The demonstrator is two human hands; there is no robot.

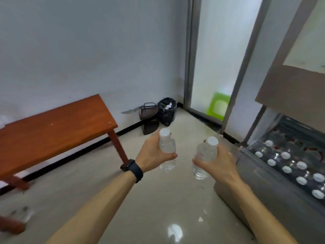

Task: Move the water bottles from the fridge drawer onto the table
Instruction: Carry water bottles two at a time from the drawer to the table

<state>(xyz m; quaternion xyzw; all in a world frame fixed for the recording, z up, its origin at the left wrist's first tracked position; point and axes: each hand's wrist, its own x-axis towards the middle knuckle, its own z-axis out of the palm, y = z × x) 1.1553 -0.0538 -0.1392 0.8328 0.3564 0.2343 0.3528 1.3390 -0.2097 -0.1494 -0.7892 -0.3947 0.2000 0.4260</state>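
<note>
I am looking down along two bare forearms reaching out over the glossy tiled floor (pixel 158 208), the left one wearing a black wristwatch (pixel 131 169). The left hand (pixel 151 154) is gripping a clear water bottle (pixel 168 147) around its middle, thumb wrapping the near side and white cap pointing up. The right hand (pixel 219 164) is clamping a second water bottle (pixel 204 154) the same way, also roughly upright. The two hands are being held apart, with a gap of floor showing between the bottles, and both bottles are hanging in the air above the floor.

To my right the fridge drawer (pixel 260 175) is standing pulled out, and more capped bottles (pixel 285 155) are standing upright inside it in rows, white caps up. To my left the reddish-brown wooden table (pixel 52 127) is sitting against the wall, well apart from the drawer.

In the far corner a dark wire basket (pixel 148 110) is resting beside a black bag (pixel 167 110). Behind the frosted glass door (pixel 216 59) something bright green (pixel 219 105) is showing through, too blurred for me to name.
</note>
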